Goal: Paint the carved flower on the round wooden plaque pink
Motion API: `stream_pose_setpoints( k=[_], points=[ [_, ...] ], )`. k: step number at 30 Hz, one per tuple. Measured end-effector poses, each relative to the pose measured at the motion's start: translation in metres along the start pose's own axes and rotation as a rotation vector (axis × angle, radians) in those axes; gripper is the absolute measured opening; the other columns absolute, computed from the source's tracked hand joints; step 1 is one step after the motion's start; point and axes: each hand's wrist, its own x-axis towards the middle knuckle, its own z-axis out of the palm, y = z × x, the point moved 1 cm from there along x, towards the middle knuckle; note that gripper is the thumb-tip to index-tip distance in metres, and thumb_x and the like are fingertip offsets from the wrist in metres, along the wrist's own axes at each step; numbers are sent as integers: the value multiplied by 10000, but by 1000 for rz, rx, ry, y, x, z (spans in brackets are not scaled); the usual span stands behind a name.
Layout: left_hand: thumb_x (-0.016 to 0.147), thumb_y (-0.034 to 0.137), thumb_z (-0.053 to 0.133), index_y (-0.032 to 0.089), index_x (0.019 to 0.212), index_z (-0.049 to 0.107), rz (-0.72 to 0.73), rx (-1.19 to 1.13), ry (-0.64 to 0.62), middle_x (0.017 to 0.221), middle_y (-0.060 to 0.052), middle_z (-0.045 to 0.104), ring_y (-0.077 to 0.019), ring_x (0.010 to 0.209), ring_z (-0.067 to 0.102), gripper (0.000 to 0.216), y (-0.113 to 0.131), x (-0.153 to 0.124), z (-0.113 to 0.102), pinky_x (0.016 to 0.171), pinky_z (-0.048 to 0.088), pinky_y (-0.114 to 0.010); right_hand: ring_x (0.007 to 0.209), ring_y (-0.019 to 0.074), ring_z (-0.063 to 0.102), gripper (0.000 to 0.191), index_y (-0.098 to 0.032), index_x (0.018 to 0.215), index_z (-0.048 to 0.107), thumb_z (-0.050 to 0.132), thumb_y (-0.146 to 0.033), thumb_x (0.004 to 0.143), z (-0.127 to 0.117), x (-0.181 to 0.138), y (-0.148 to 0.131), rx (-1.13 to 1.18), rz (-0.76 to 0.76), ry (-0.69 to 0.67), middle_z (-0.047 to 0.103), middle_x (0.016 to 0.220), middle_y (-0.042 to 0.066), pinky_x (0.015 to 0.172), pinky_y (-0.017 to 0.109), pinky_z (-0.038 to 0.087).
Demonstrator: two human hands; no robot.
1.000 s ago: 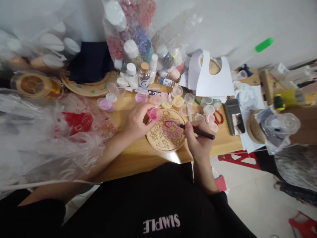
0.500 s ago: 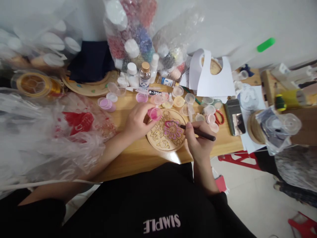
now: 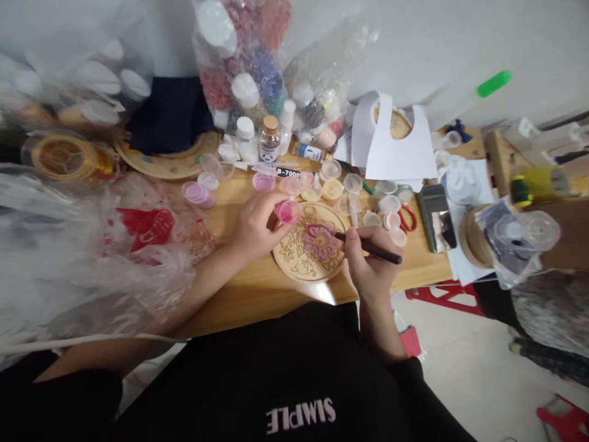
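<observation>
A round wooden disc (image 3: 300,265) with a gold-outlined flower, partly filled in pink, lies near the front edge of the wooden table (image 3: 257,294). My left hand (image 3: 254,228) pinches a small clear cup of pink paint (image 3: 288,211) at the disc's upper left rim. My right hand (image 3: 370,264) grips a dark thin brush (image 3: 368,246), whose tip rests on the pink flower (image 3: 320,240).
Several small paint cups (image 3: 351,182) sit behind the disc, with red-handled scissors (image 3: 407,217) and a phone (image 3: 436,216) to the right. Bottles (image 3: 268,139) and bags of beads (image 3: 248,67) stand at the back. Crumpled plastic bags (image 3: 92,252) cover the left side.
</observation>
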Motion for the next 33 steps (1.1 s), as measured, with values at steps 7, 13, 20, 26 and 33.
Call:
stream_pose_setpoints(
  k=[7, 13, 20, 26, 33],
  points=[
    [997, 290, 712, 200, 1145, 647, 55, 18, 39, 1003, -69, 769, -216, 886, 738, 185, 1, 1, 0, 790, 635, -341, 438, 89, 531, 298, -233, 703, 641, 683, -303, 990, -1, 1, -1, -21, -32, 15, 636, 533, -70, 473, 242, 404],
    [994, 290, 723, 207, 1148, 650, 52, 9, 41, 996, -69, 767, -220, 889, 737, 190, 0, 1, 1, 788, 637, -348, 438, 83, 529, 275, -230, 717, 646, 680, -279, 985, -1, 1, -1, -13, -53, 28, 628, 529, -76, 472, 229, 401],
    [984, 296, 737, 213, 1127, 654, -8, 8, -3, 989, -61, 768, -221, 898, 739, 185, -1, 0, 1, 810, 642, -363, 435, 84, 524, 290, -229, 712, 650, 682, -299, 992, -1, 0, -2, -13, -38, 23, 623, 526, -73, 465, 230, 406],
    [1001, 305, 714, 200, 1135, 646, 27, 17, 15, 1009, -65, 772, -215, 904, 741, 183, 0, 0, 1, 815, 638, -348, 425, 80, 523, 328, -225, 687, 637, 682, -318, 999, -1, 0, -4, -25, -45, 2, 607, 519, -72, 447, 220, 401],
    [985, 275, 725, 199, 1128, 655, 22, 1, 37, 998, -66, 771, -215, 894, 739, 176, -1, -1, 2, 807, 639, -351, 415, 76, 514, 288, -227, 693, 632, 686, -255, 974, 0, -2, -5, -10, -37, 5, 601, 519, -82, 431, 209, 401]
  ],
)
